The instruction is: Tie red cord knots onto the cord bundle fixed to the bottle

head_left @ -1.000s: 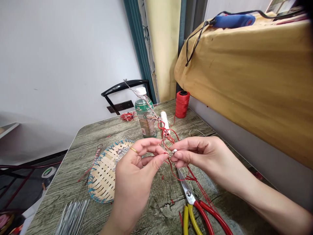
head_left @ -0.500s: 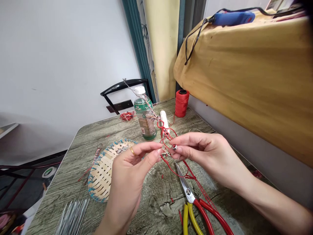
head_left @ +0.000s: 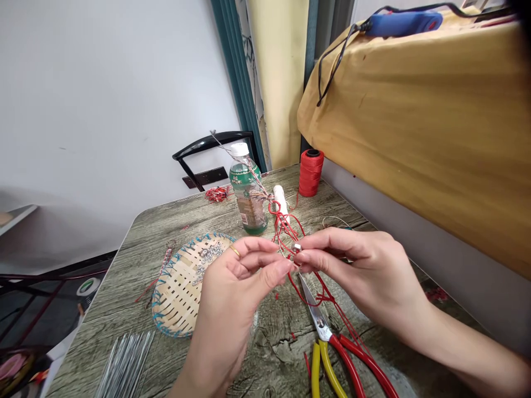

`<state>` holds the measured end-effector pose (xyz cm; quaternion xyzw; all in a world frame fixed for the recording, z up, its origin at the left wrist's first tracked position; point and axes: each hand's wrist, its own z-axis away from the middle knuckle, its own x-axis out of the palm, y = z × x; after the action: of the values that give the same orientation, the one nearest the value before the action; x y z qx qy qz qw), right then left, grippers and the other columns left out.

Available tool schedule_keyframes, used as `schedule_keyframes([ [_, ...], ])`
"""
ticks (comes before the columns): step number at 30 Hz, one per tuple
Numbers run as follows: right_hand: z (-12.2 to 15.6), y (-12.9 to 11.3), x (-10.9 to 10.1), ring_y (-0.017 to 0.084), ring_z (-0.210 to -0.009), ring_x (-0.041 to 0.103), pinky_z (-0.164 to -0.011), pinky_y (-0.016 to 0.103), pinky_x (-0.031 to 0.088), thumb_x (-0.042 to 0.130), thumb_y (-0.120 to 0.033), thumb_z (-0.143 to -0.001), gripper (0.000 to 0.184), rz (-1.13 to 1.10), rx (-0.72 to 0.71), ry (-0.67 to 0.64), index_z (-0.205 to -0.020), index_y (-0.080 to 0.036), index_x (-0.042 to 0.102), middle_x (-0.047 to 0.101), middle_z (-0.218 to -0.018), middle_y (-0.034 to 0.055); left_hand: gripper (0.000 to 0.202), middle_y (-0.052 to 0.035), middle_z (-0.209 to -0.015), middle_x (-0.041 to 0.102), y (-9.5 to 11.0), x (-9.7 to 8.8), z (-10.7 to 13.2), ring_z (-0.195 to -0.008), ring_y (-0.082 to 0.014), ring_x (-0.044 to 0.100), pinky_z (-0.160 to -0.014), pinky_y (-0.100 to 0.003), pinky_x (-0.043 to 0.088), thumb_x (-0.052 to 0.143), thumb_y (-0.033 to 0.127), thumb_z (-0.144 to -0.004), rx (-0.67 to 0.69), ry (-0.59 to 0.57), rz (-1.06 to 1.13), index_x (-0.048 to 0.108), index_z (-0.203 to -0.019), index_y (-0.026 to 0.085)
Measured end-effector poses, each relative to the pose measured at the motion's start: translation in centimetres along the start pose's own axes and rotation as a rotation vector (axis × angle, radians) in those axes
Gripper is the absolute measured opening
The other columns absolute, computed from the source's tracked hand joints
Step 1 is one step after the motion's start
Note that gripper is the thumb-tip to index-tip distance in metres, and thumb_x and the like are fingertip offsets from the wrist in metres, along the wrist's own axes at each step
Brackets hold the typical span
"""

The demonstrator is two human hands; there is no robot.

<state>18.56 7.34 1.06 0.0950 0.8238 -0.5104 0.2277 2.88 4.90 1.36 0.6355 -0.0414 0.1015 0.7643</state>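
Thumb and index finger of my right hand (head_left: 357,265) pinch a small silver bead (head_left: 296,247). Close beside it, my left hand (head_left: 240,282), with a gold ring on one finger, has its thumb near the bent fingers; whatever lies at their tips is too small to make out. Red cord (head_left: 327,298) runs in loose loops behind and below both hands, along with a thin pale thread loop. Below my hands lie scissors (head_left: 321,323) with red handles, their blades pointing up toward the fingers.
Left of my hands, a woven bamboo tray (head_left: 176,304) carries several small silvery pieces. Behind stand a green-labelled bottle (head_left: 249,204), a white spool (head_left: 280,199) and a red thread spool (head_left: 311,174). Thin metal rods (head_left: 126,365) lie at the front left; yellow cloth (head_left: 406,121) hangs at right.
The bead now shows more clearly at my right fingertips. My left thumb has moved right, closer to my right hand, and its fingers have curled more. The view has shifted slightly.
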Motion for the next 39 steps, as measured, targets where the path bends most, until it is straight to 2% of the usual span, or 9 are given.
schedule_keyframes([
  [3, 0.3, -0.1, 0.1, 0.006, -0.065, 0.063, -0.063, 0.013, 0.046, 0.063, -0.016, -0.075, 0.007, 0.161, -0.173, 0.058, -0.082, -0.014, 0.066, 0.070, -0.076, -0.0015, 0.022, 0.0037, -0.061, 0.064, 0.5, -0.1, 0.1, -0.057, -0.0055, 0.057, -0.057, -0.015, 0.043, 0.073, 0.017, -0.063, -0.087, -0.071, 0.045, 0.053, -0.072, 0.016],
  [5, 0.5, -0.1, 0.1, 0.006, -0.066, 0.064, -0.064, 0.012, 0.045, 0.064, -0.015, -0.075, 0.008, 0.203, -0.232, 0.058, -0.083, -0.013, 0.066, 0.070, -0.077, -0.0012, 0.024, 0.0042, -0.057, 0.061, 0.6, -0.3, 0.1, -0.055, -0.0051, 0.055, -0.055, -0.015, 0.041, 0.072, 0.016, -0.064, -0.114, -0.104, 0.061, 0.048, -0.066, 0.016],
  [13, 0.7, -0.3, 0.0, 0.005, -0.063, 0.062, -0.063, 0.011, 0.045, 0.064, -0.013, -0.074, 0.007, 0.216, -0.265, 0.069, -0.081, -0.013, 0.065, 0.069, -0.075, -0.0016, 0.031, 0.0053, -0.055, 0.058, 0.5, -0.3, -0.2, -0.055, -0.0051, 0.052, -0.055, -0.016, 0.038, 0.069, 0.012, -0.066, -0.160, -0.151, 0.102, 0.040, -0.059, 0.017],
  [17, 0.5, -0.4, 0.0, 0.006, -0.063, 0.063, -0.063, 0.012, 0.046, 0.063, -0.013, -0.074, 0.007, 0.238, -0.289, 0.028, -0.081, -0.014, 0.065, 0.070, -0.075, -0.0027, 0.032, 0.0054, -0.054, 0.057, 0.5, -0.4, -0.4, -0.055, -0.0056, 0.052, -0.055, -0.017, 0.038, 0.068, 0.012, -0.068, -0.146, -0.172, 0.095, 0.037, -0.058, 0.017],
  [23, 0.4, -0.5, -0.5, 0.005, -0.062, 0.061, -0.061, 0.013, 0.045, 0.060, -0.016, -0.078, 0.006, 0.172, -0.221, -0.088, -0.082, -0.017, 0.064, 0.068, -0.074, -0.0048, 0.034, 0.0055, -0.056, 0.060, 0.5, -0.8, -0.4, -0.056, -0.0054, 0.054, -0.056, -0.016, 0.040, 0.070, 0.011, -0.065, -0.069, -0.172, 0.003, 0.037, -0.056, 0.017],
  [30, 0.0, -0.8, -1.3, 0.008, -0.060, 0.059, -0.055, 0.018, 0.043, 0.058, -0.030, -0.080, 0.013, 0.096, -0.020, -0.260, -0.078, -0.019, 0.065, 0.067, -0.070, -0.0039, 0.029, 0.0054, -0.057, 0.065, 0.8, -0.3, 0.0, -0.055, -0.0060, 0.058, -0.054, -0.015, 0.045, 0.070, 0.008, -0.063, 0.102, -0.054, -0.175, 0.044, -0.055, 0.017],
  [34, 0.1, -0.8, -1.4, 0.007, -0.058, 0.057, -0.053, 0.018, 0.040, 0.057, -0.030, -0.080, 0.013, 0.076, 0.010, -0.277, -0.077, -0.020, 0.064, 0.065, -0.068, -0.0047, 0.029, 0.0041, -0.057, 0.066, 0.9, 0.2, 0.5, -0.054, -0.0078, 0.060, -0.052, -0.015, 0.047, 0.072, 0.009, -0.060, 0.167, 0.031, -0.245, 0.045, -0.053, 0.018],
  [39, 0.2, -0.9, -1.2, 0.006, -0.054, 0.054, -0.051, 0.017, 0.039, 0.059, -0.025, -0.078, 0.009, 0.089, -0.014, -0.282, -0.074, -0.019, 0.064, 0.064, -0.064, -0.0060, 0.026, 0.0036, -0.058, 0.067, 0.7, 0.2, 0.7, -0.055, -0.0089, 0.061, -0.052, -0.015, 0.049, 0.073, 0.013, -0.059, 0.194, 0.069, -0.300, 0.048, -0.054, 0.019],
])
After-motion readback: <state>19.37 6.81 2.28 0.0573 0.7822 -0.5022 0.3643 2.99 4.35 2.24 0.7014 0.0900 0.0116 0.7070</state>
